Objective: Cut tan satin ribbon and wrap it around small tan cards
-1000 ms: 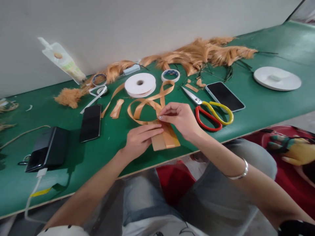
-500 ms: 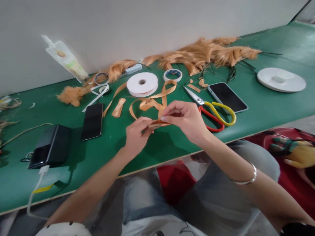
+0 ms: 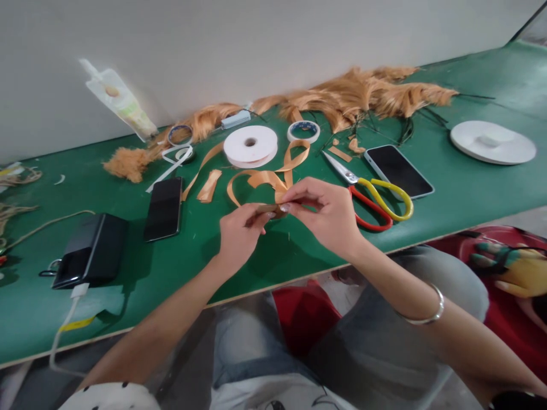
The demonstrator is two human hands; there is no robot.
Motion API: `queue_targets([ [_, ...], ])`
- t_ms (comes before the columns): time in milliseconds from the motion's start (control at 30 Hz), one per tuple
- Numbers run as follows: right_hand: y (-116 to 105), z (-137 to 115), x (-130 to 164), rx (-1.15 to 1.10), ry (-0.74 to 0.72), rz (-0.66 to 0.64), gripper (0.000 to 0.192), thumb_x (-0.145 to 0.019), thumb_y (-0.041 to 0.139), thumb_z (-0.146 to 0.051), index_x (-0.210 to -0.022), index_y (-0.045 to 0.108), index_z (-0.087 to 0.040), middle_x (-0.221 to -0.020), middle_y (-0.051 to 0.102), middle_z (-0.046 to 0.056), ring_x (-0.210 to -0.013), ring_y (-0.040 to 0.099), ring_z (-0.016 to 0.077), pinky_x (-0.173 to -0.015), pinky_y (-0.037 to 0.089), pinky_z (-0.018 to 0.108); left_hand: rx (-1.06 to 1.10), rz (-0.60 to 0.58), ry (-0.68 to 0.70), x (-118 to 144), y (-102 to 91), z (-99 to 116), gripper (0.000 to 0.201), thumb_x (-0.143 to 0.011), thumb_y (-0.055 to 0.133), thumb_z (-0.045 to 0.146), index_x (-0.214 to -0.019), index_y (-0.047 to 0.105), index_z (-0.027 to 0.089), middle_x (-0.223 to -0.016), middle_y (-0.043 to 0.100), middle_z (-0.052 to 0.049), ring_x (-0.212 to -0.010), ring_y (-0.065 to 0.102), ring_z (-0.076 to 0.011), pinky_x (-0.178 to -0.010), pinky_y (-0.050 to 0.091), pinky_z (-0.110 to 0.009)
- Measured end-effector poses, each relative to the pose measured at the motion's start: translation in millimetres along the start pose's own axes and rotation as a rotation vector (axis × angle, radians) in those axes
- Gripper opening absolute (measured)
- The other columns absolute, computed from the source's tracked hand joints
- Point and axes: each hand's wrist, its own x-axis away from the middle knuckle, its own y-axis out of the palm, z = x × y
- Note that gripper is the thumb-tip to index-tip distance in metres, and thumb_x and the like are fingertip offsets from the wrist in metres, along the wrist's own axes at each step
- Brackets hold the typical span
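Note:
Both hands meet just above the green table, pinching an orange satin ribbon (image 3: 280,193). My left hand (image 3: 239,233) is closed on a folded part of it, thumb and fingers pressed together. My right hand (image 3: 327,213) pinches the ribbon close by, fingertips nearly touching the left thumb. From there the ribbon loops back over the table behind the hands. A white spool (image 3: 250,145) stands behind these loops. A short tied piece of the same ribbon (image 3: 209,186) lies to the left. Scissors (image 3: 367,191) with one yellow and one red handle lie right of my right hand.
Bundles of orange hair-like fibre (image 3: 354,94) line the wall. Phones lie left (image 3: 163,209) and right (image 3: 400,171). A black device (image 3: 92,250) with a white cable stands at left. Also around are a tape roll (image 3: 303,131) and a white disc (image 3: 491,142).
My hands have drawn slightly closer together at the ribbon, and the folded piece between them has turned. The whole view has shifted a little; the things on the table stay in place.

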Motion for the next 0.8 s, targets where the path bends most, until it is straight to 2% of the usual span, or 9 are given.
queue_targets([
  [167, 3, 7, 4, 0.061, -0.074, 0.037, 0.013, -0.076, 0.06, -0.008, -0.077, 0.066, -0.02, -0.078, 0.07, -0.001, -0.076, 0.067, 0.0128, -0.073, 0.055, 0.026, 0.086, -0.023, -0.124, -1, 1.0, 0, 0.012, -0.078, 0.065, 0.027, -0.077, 0.07, 0.017, -0.047, 0.057, 0.006, -0.039, 0.053, -0.0059, -0.043, 0.043, -0.016],
  [333, 5, 11, 5, 0.098, -0.091, 0.104, 0.01, -0.077, 0.061, -0.012, -0.077, 0.067, -0.021, -0.079, 0.07, -0.001, -0.075, 0.067, 0.0133, -0.072, 0.055, 0.027, 0.215, -0.132, -0.228, -3, 2.8, 1, 0.026, -0.076, 0.067, 0.039, -0.066, 0.064, 0.015, -0.041, 0.051, 0.005, -0.033, 0.051, -0.0076, -0.035, 0.039, -0.017],
  [467, 3, 9, 2, 0.09, -0.064, 0.147, 0.009, -0.076, 0.063, -0.013, -0.074, 0.066, -0.021, -0.076, 0.07, -0.001, -0.074, 0.067, 0.0135, -0.072, 0.055, 0.027, 0.321, -0.223, -0.268, -3, 3.2, -3, 0.034, -0.078, 0.063, 0.047, -0.075, 0.067, 0.013, -0.038, 0.049, 0.005, -0.03, 0.05, -0.0093, -0.032, 0.038, -0.019],
  [533, 1, 8, -2, 0.032, -0.006, 0.175, 0.008, -0.073, 0.065, -0.013, -0.071, 0.064, -0.02, -0.074, 0.069, -0.001, -0.073, 0.067, 0.0139, -0.071, 0.055, 0.028, 0.365, -0.197, -0.261, -2, 1.9, -6, 0.037, -0.084, 0.056, 0.049, -0.088, 0.068, 0.014, -0.042, 0.053, 0.004, -0.032, 0.052, -0.0094, -0.033, 0.04, -0.019],
  [600, -3, 9, -7, -0.067, 0.067, 0.2, 0.009, -0.068, 0.069, -0.012, -0.069, 0.063, -0.019, -0.072, 0.069, -0.001, -0.071, 0.067, 0.0141, -0.07, 0.055, 0.029, 0.365, -0.133, -0.211, -2, -0.4, -10, 0.037, -0.089, 0.049, 0.045, -0.107, 0.064, 0.016, -0.059, 0.063, 0.001, -0.037, 0.055, -0.0081, -0.036, 0.043, -0.018],
  [667, -7, 10, -12, -0.185, 0.139, 0.22, 0.013, -0.062, 0.072, -0.012, -0.068, 0.062, -0.018, -0.071, 0.068, -0.001, -0.07, 0.066, 0.0133, -0.07, 0.054, 0.028, 0.276, -0.08, -0.093, -1, -2.6, -13, 0.036, -0.092, 0.046, 0.038, -0.122, 0.056, 0.021, -0.083, 0.07, -0.003, -0.043, 0.057, -0.0058, -0.041, 0.046, -0.018],
  [800, -12, 12, -17, -0.389, 0.356, 0.211, 0.018, -0.055, 0.076, -0.013, -0.066, 0.062, -0.017, -0.066, 0.066, -0.002, -0.066, 0.062, 0.0099, -0.063, 0.049, 0.023, -0.105, -0.028, 0.36, 0, -3.2, -18, 0.034, -0.091, 0.047, 0.021, -0.125, 0.054, 0.026, -0.115, 0.063, -0.008, -0.074, 0.064, -0.009, -0.068, 0.055, -0.023],
])
